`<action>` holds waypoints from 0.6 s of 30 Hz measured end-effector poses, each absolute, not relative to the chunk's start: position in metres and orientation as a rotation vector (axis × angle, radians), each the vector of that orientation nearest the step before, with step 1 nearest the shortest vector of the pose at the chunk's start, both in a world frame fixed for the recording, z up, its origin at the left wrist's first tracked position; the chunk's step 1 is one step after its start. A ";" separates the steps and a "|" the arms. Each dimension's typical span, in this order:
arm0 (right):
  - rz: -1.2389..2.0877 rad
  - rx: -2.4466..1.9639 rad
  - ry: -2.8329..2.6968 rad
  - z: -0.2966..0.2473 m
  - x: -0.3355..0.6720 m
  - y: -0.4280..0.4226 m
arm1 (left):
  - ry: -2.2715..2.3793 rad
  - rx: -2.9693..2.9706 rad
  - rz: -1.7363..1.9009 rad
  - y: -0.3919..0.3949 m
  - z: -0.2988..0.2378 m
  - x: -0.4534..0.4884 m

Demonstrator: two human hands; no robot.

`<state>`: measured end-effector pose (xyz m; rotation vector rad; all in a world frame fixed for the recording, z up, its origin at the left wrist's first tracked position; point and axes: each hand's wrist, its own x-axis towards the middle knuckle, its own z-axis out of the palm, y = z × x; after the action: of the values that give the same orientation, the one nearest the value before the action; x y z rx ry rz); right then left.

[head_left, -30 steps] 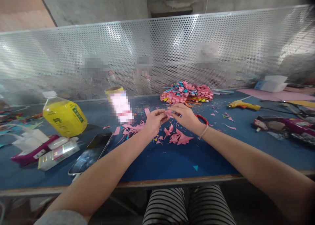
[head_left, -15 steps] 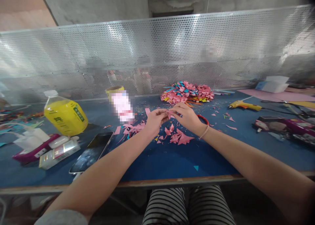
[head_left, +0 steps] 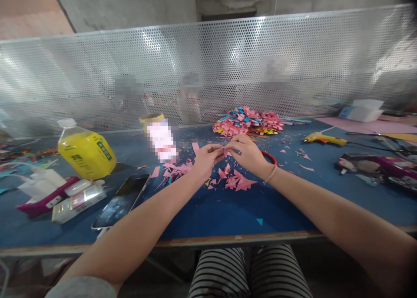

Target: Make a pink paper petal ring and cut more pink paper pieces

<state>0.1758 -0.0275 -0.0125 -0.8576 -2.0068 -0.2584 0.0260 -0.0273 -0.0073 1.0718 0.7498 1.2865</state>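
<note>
A small piece of pink paper (head_left: pixel 225 151) is pinched between the fingertips of both hands above the blue table. My left hand (head_left: pixel 208 159) is closed on its left side, my right hand (head_left: pixel 244 152) on its right. Cut pink paper shapes with pointed edges (head_left: pixel 240 181) lie just below the hands. Pink paper scraps (head_left: pixel 176 172) are heaped left of my left hand. Beside my right hand shows a red loop (head_left: pixel 269 157), mostly hidden behind it. Farther back sits a pile of pink, blue and yellow paper pieces (head_left: pixel 246 122).
On the left stand a bottle of yellow liquid (head_left: pixel 86 154), a purple tissue holder (head_left: pixel 48 198), a small box (head_left: pixel 79 203) and a phone (head_left: pixel 122 202). A lit phone (head_left: pixel 162 139) leans on a tape roll (head_left: pixel 151 117). At right lies a yellow glue gun (head_left: pixel 325 139). A perforated screen (head_left: pixel 208 63) borders the back.
The pink paper has shifted slightly between my fingertips. Both hands stay in nearly the same place, and the things on the table have not moved.
</note>
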 end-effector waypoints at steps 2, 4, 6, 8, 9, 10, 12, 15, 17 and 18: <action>-0.214 -0.864 -2.006 -0.012 0.175 -0.029 | 0.742 1.086 1.278 -0.027 -0.007 0.026; -0.165 -0.876 -1.999 -0.011 0.175 -0.029 | 0.742 1.104 1.271 -0.028 -0.006 0.026; -0.133 -0.878 -1.994 -0.011 0.175 -0.029 | 0.756 1.114 1.273 -0.029 -0.006 0.026; -0.128 -0.867 -1.992 -0.012 0.175 -0.028 | 0.775 1.121 1.280 -0.030 -0.005 0.025; -0.135 -0.860 -1.989 -0.012 0.175 -0.028 | 0.783 1.125 1.283 -0.030 -0.004 0.025; -0.143 -0.855 -1.985 -0.012 0.175 -0.028 | 0.789 1.126 1.288 -0.030 -0.004 0.025; -0.147 -0.854 -1.978 -0.012 0.175 -0.028 | 0.799 1.118 1.299 -0.030 -0.003 0.025; -0.127 -0.866 -1.962 -0.013 0.174 -0.027 | 0.807 1.109 1.306 -0.030 -0.002 0.024; -0.124 -0.860 -1.945 -0.014 0.174 -0.027 | 0.810 1.112 1.303 -0.029 -0.003 0.025; -0.130 -0.850 -1.936 -0.014 0.174 -0.026 | 0.811 1.110 1.301 -0.029 -0.003 0.025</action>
<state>0.1743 -0.0261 -0.0142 -0.8496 -1.9365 -0.1295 0.0248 -0.0294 -0.0032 1.1101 0.8109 1.3015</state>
